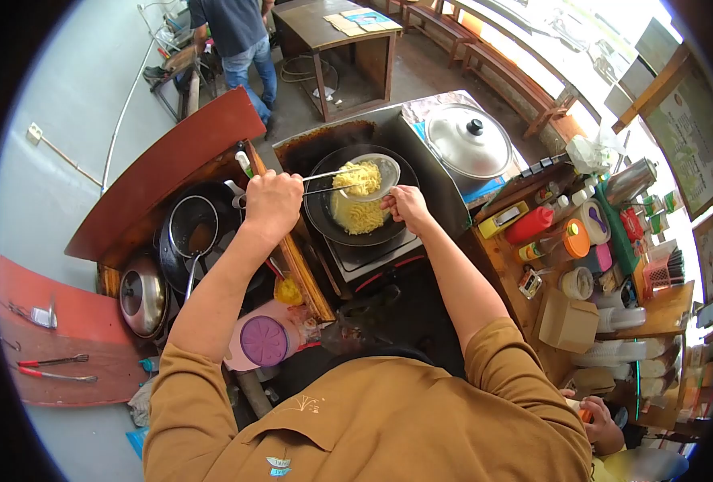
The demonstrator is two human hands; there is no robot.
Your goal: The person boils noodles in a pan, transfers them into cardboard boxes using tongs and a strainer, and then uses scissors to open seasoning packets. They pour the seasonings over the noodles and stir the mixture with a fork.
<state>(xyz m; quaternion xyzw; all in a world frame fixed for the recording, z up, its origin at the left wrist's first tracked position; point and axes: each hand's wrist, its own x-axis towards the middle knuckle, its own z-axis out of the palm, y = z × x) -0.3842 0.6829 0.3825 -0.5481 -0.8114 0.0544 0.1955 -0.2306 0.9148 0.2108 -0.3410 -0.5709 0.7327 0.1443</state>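
Observation:
Metal tongs (318,181) are gripped in my left hand (273,205), their tips reaching to yellow noodles (363,178) in a strainer (389,170). Closed around the strainer's near edge or handle is my right hand (409,208). The strainer hangs over a dark wok (321,213) on the stove, and more noodles (360,217) lie in the wok below it. How far the tong tips close on the noodles is hard to make out.
A lidded pot (469,140) stands right of the wok. Bottles and tubs crowd the right shelf (497,257). At left are a dark pan with a ladle (194,229) and a lidded pot (143,301). A person (240,40) stands behind; another person's hand (602,419) shows lower right.

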